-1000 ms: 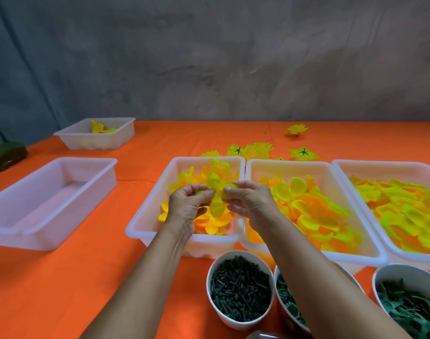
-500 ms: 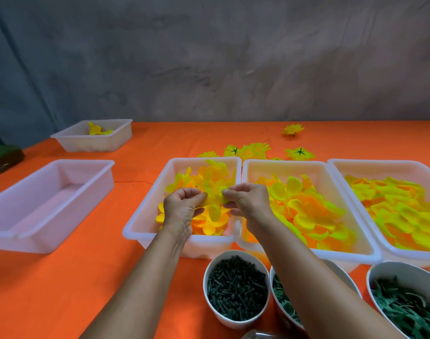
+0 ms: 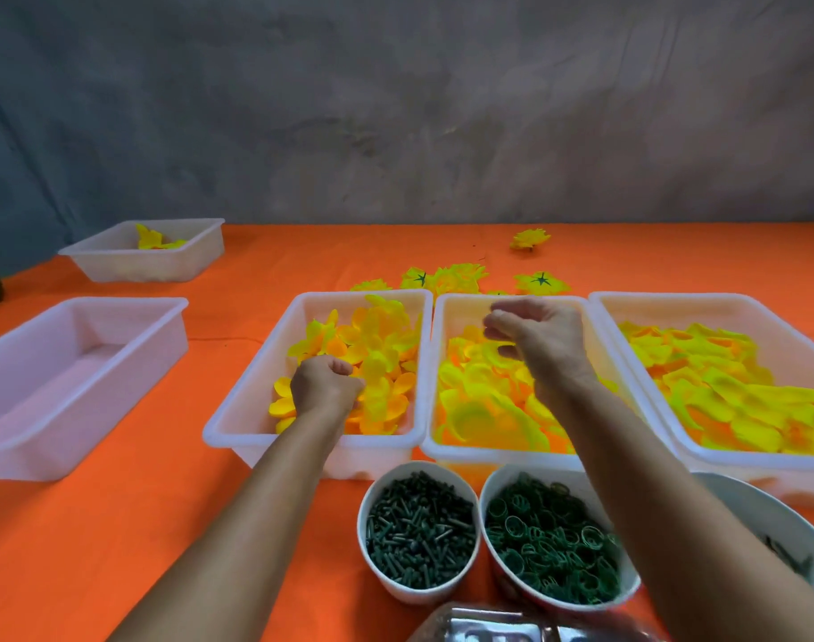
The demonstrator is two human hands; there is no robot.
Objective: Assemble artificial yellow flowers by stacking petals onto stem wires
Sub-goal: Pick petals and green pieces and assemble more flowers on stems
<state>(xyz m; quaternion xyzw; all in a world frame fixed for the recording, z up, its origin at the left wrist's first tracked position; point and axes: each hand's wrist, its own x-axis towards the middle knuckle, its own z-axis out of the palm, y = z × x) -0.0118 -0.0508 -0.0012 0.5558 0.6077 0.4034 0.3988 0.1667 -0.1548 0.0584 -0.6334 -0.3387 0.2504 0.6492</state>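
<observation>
Orange cloth-covered table (image 3: 117, 525), crowded with trays and bowls.

Three white plastic trays of yellow petals (image 3: 256, 410) (image 3: 435, 363) (image 3: 766, 312) side by side at centre and right; empty white plastic tray (image 3: 6, 437) at left; smaller white plastic tray (image 3: 108, 264) at far left corner. Near the front edge, white bowl of dark green pegs (image 3: 372, 567), bowl of green rings (image 3: 488, 498), third bowl (image 3: 738, 493). Loose finished yellow flowers (image 3: 456, 278) behind the trays.

The right-hand bowl (image 3: 761, 516), cut off, holds perhaps green leaves.
</observation>
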